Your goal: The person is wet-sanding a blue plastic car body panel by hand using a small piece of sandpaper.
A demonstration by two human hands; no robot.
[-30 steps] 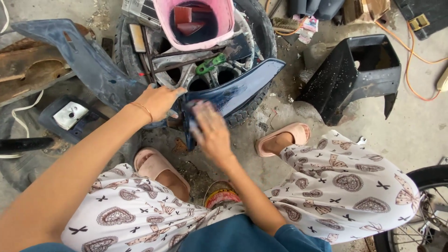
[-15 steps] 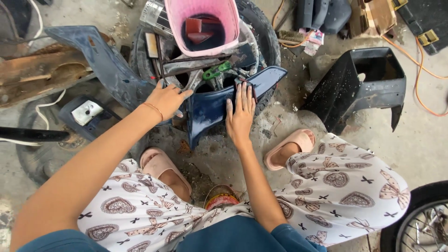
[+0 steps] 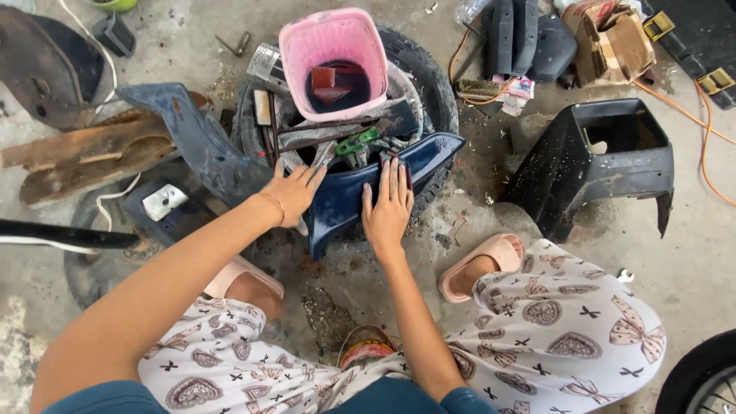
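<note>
The right hand point(image 3: 388, 205) is laid flat, fingers spread, on a dark blue panel point(image 3: 349, 192). The panel's left edge is gripped by the left hand point(image 3: 294, 192). The panel is propped against a tyre point(image 3: 433, 92), in which tools and a pink bucket point(image 3: 333, 57) are held.

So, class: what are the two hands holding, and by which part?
Both hold the dark blue curved panel: left hand at its left edge, right hand pressed flat on its face.
</note>
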